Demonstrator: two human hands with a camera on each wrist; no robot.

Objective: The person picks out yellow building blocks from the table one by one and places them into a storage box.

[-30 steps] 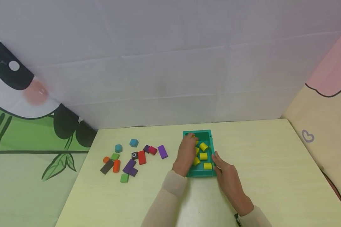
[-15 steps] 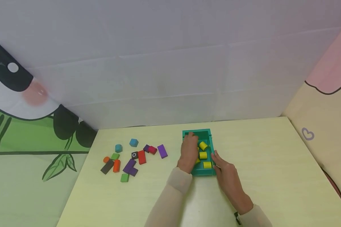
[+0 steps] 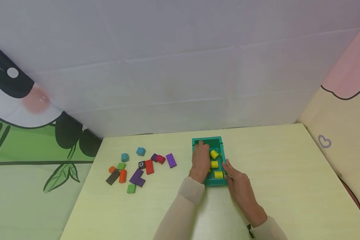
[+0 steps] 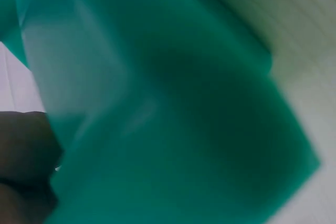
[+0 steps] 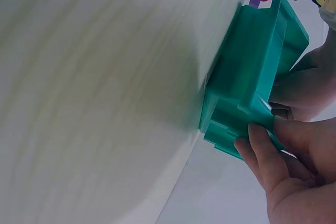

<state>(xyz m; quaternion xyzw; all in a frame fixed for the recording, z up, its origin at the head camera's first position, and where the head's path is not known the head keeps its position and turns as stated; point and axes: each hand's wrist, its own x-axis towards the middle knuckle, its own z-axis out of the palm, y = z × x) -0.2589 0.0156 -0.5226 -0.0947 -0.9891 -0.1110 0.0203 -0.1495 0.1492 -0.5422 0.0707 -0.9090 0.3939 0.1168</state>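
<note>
A teal plastic bin [image 3: 215,182] holds several small yellow cylinder blocks [image 3: 218,174]. My left hand [image 3: 201,161] reaches down into its left side, covering part of the contents. What the left fingers hold inside I cannot tell, as the fingertips are hidden. At the bin's right wall is my right hand [image 3: 242,191]. The right wrist view shows the right thumb on the rim and the other fingers [image 5: 268,156] against the outer side, pinching the edge. Teal plastic [image 4: 157,129] fills most of the left wrist view, blurred, with dark fingers at its left edge.
Loose blocks lie left of the bin: a purple block [image 3: 171,160], a red block [image 3: 149,166], an orange cylinder [image 3: 123,176], a dark grey block [image 3: 112,177], a green block [image 3: 131,188] and a blue block [image 3: 141,151]. Behind the table [image 3: 270,166] hangs a pale sheet [image 3: 180,83].
My left hand has moved slightly to the right and deeper over the bin, hiding more yellow cylinder blocks. The right hand stays at the bin's right wall.
</note>
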